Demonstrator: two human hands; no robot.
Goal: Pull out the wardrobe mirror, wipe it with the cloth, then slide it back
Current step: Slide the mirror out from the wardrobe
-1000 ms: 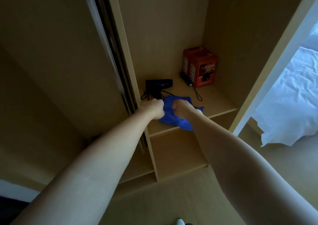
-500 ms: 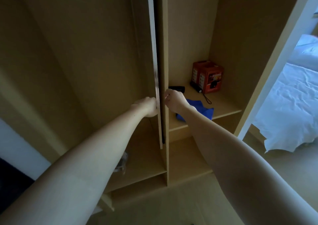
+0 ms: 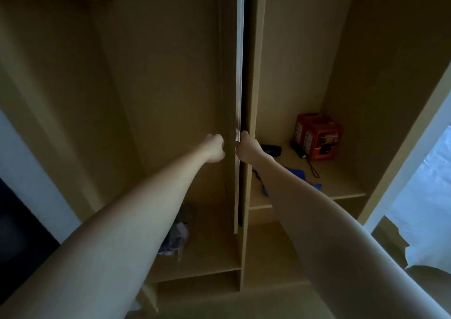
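The wardrobe mirror (image 3: 239,74) shows only as a thin upright panel seen edge-on beside the wooden divider (image 3: 253,74). My left hand (image 3: 214,148) grips the panel's edge from the left side. My right hand (image 3: 247,149) grips it from the right at the same height. The blue cloth (image 3: 299,176) lies on the shelf (image 3: 341,187) to the right, partly hidden behind my right forearm. Neither hand touches the cloth.
A red box (image 3: 318,137), a black torch with a cord (image 3: 301,152) and a black case (image 3: 272,149) stand on the same shelf. A crumpled bag (image 3: 177,235) lies on the lower left shelf. A white bed (image 3: 424,196) sits at the right.
Both hands left the blue cloth on the shelf and moved up to the mirror panel's edge. The view swung left and up, and the panel now stands upright in the middle.
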